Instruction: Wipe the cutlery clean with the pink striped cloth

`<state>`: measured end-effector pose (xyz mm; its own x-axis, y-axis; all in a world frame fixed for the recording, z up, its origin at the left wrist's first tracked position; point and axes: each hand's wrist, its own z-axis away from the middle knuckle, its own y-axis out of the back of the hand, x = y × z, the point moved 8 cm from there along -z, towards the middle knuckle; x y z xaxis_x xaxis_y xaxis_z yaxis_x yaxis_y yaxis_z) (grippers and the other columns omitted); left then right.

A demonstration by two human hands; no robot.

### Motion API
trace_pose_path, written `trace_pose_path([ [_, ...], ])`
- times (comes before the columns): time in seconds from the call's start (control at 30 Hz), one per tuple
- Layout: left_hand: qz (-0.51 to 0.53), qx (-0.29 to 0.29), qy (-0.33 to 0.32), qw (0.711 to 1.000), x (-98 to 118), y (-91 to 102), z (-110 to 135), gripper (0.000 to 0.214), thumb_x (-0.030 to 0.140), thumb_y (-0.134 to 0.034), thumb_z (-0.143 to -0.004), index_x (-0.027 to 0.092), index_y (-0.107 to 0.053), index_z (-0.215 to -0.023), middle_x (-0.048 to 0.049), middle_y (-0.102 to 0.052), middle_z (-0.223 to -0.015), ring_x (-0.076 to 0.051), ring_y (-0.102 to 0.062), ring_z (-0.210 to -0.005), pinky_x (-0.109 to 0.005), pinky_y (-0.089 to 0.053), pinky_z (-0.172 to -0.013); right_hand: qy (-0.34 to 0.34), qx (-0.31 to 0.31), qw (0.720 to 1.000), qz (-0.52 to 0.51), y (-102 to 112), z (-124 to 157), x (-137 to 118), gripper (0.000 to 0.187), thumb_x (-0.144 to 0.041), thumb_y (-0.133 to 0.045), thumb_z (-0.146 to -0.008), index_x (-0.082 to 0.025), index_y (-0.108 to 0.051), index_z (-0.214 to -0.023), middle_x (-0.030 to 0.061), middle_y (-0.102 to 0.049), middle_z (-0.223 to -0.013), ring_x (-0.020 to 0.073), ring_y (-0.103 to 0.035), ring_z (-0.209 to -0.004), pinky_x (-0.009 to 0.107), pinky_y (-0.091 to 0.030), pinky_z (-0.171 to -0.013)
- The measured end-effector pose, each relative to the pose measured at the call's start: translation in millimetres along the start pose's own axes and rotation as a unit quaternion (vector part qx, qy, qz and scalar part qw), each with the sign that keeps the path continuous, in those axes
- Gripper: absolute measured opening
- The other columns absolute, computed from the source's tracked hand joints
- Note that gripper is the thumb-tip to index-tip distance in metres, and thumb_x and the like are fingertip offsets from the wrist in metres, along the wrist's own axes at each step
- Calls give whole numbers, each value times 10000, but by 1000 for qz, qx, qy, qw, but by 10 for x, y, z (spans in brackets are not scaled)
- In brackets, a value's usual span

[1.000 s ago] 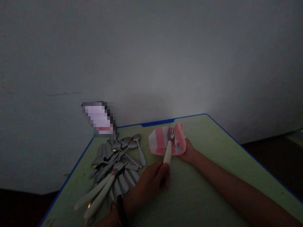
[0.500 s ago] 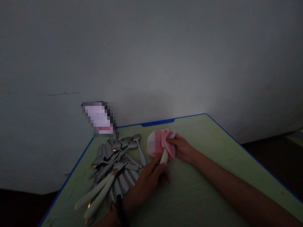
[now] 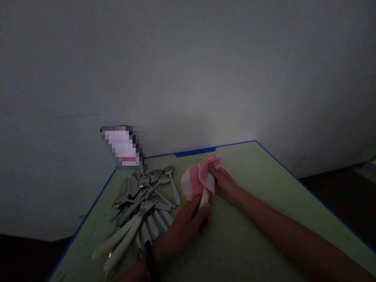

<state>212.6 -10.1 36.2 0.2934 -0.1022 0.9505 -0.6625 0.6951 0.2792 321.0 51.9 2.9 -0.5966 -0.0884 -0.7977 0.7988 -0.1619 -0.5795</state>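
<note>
My left hand (image 3: 192, 219) is closed around the white handle (image 3: 203, 198) of a piece of cutlery. The far end of that piece is hidden inside a folded pink and white cloth (image 3: 192, 181), so its kind does not show. My right hand (image 3: 225, 183) pinches the cloth around the hidden end, with the thumb on top. To the left of my hands lies a heap of metal cutlery (image 3: 147, 196) with spoons, forks and knives. Two pieces with white handles (image 3: 123, 239) rest on its near side.
The pale green table (image 3: 264, 188) has a blue edge and stands against a grey wall (image 3: 188, 70). A blurred-out device with a bright screen (image 3: 122, 145) leans at the far left corner. One spoon (image 3: 173, 184) lies at the heap's right edge.
My right hand has shifted slightly left, and the folded top of the cloth now stands higher. My left hand still grips the white handle. The heap has not moved.
</note>
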Motion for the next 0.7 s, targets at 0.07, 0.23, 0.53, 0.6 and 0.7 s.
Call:
trace_pose_path([
  [0.07,12,-1,5,1000,-11,0,-4,298,431,-372,-892,176,-527,-894,22,-522,-638,-123,-476,-587,-222,-381,-567,-7,-2,1000,-16,2,-10,3,319,-458,-669,-676,-148,-593,-688,-15,-601,-592,102,-504,-530,242,-392,-548],
  [0.23,62,-11,30,998,-75,-12,11,299,385,-376,-887,159,-548,-978,10,-547,-645,-135,-494,-609,-232,-388,-580,-12,-7,999,-46,9,-23,-7,261,-389,-699,-669,-153,-596,-714,-16,-619,-637,106,-525,-573,245,-412,-595],
  [0.53,26,-62,-26,997,-7,-59,40,267,387,-418,-887,165,-548,-958,7,-533,-730,-116,-473,-635,-218,-378,-596,-29,-7,997,-67,68,-74,54,211,-336,-679,-708,-144,-610,-762,-10,-633,-658,116,-556,-613,259,-443,-666],
  [0.6,-10,-55,-31,998,-12,-59,30,287,403,-393,-898,166,-553,-907,10,-522,-714,-113,-468,-625,-212,-368,-581,-35,-5,996,-78,83,-88,71,185,-314,-670,-719,-148,-609,-771,-13,-630,-653,116,-555,-605,262,-444,-677],
  [0.7,-29,-40,-40,998,-20,-55,21,314,402,-346,-917,164,-545,-870,15,-505,-675,-112,-460,-603,-210,-358,-564,-39,-9,996,-83,83,-93,72,165,-303,-655,-736,-150,-601,-770,-14,-625,-646,112,-547,-586,255,-444,-645],
])
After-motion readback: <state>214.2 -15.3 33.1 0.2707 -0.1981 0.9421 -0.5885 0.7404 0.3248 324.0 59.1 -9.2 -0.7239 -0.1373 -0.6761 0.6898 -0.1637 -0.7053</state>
